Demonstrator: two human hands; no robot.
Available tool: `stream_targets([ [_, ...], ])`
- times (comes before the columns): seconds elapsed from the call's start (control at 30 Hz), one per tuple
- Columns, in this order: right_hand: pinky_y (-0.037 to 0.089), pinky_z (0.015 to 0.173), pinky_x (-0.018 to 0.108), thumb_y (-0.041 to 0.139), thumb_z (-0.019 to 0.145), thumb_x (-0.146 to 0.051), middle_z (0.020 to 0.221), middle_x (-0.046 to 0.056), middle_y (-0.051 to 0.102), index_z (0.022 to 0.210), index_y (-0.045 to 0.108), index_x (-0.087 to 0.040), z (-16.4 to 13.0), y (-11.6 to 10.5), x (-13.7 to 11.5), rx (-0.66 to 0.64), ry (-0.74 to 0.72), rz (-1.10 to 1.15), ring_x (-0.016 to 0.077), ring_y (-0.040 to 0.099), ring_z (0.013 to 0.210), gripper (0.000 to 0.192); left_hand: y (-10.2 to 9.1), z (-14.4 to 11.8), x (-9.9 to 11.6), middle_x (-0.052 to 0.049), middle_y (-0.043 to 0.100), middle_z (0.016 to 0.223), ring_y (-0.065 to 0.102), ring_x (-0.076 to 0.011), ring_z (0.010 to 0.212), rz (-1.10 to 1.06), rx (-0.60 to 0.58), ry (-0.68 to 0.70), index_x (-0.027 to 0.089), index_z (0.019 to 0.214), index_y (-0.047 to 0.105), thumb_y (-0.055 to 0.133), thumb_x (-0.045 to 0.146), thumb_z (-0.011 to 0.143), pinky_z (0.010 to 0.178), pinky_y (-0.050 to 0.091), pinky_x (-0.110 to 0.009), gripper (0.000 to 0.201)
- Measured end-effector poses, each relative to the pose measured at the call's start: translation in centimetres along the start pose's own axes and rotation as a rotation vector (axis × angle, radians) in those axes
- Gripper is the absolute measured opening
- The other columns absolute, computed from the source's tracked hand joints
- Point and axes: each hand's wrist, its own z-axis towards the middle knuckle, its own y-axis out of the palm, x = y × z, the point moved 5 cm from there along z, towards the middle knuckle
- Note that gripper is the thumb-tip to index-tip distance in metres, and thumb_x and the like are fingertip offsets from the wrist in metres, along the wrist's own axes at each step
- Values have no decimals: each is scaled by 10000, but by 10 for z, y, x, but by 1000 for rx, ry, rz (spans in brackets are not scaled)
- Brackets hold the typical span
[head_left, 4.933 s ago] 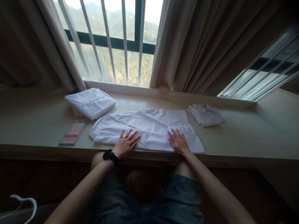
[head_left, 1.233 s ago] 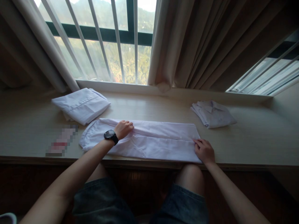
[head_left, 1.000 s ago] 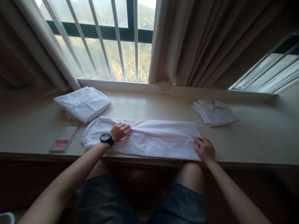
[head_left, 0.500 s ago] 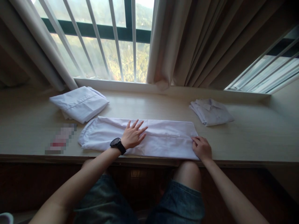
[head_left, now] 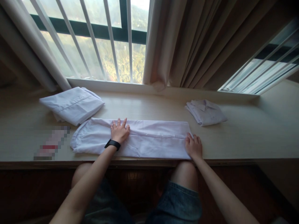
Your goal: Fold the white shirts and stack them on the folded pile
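Note:
A white garment, seemingly a shirt (head_left: pixel 158 141), lies folded into a long strip along the table's front edge. My left hand (head_left: pixel 120 131) rests on it left of the middle, fingers spread and pointing away from me; a black watch (head_left: pixel 112 144) is on that wrist. At the strip's right end, my right hand (head_left: pixel 193 145) lies over the edge of the cloth with its fingers stretched out. The strip's rounded left end (head_left: pixel 78 137) looks looser and more creased than the rest.
A larger bundle of folded white cloth (head_left: pixel 72 105) sits at the back left. A neatly folded collared white shirt (head_left: pixel 206 112) lies at the back right. On the left is a blurred-out flat item (head_left: pixel 51 144). Curtains (head_left: pixel 196 43) and a barred window (head_left: pixel 93 46) stand behind the table (head_left: pixel 243 137).
My left hand has slid left along the cloth. My right hand's fingers, pinching the right edge before, are now stretched out flat on it. The whole view has shifted slightly.

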Motion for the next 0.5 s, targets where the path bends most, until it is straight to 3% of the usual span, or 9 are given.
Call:
stream_targets([
  [0.1, 282, 1173, 495, 308, 1020, -443, 1485, 181, 486, 1435, 561, -150, -4, 5, -6, -99, 21, -53, 340, 384, 1398, 568, 7, 9, -13, -132, 290, 1649, 190, -406, 1527, 27, -25, -8, 268, 1560, 399, 289, 514, 998, 1191, 144, -652, 623],
  [0.2, 319, 1154, 478, 327, 1013, -453, 1468, 182, 511, 1431, 548, -149, -3, 3, -5, -91, 25, -28, 327, 425, 1374, 562, 8, 19, -37, -142, 302, 1642, 197, -405, 1524, 47, -30, -55, 247, 1547, 422, 280, 520, 994, 1183, 135, -672, 633],
  [0.3, 388, 1103, 469, 390, 978, -476, 1355, 213, 596, 1394, 551, -102, 4, -3, 3, -51, 89, 34, 328, 528, 1275, 582, -5, 30, -68, -177, 330, 1622, 214, -408, 1514, 70, -12, -124, 185, 1515, 461, 310, 489, 995, 1171, 122, -690, 620],
  [0.37, 437, 1047, 473, 472, 927, -524, 1271, 232, 638, 1378, 550, -82, 13, -7, 15, -48, 210, 66, 346, 587, 1195, 636, -20, 35, -85, -225, 350, 1597, 227, -428, 1500, 69, -7, -157, 107, 1485, 480, 333, 455, 996, 1154, 140, -708, 618],
  [0.43, 478, 987, 458, 566, 859, -563, 1200, 236, 665, 1367, 555, -85, 23, -12, 27, -84, 355, 104, 356, 627, 1130, 697, -35, 33, -89, -247, 338, 1595, 220, -438, 1496, 60, 7, -160, 62, 1488, 457, 339, 424, 999, 1146, 156, -715, 619],
  [0.5, 509, 925, 421, 646, 806, -547, 1118, 223, 693, 1314, 595, -99, 35, -12, 35, -191, 432, 193, 348, 657, 1077, 679, -48, 23, -72, -222, 321, 1612, 205, -423, 1507, 45, 70, -81, 93, 1515, 428, 328, 402, 1008, 1154, 164, -705, 602],
])
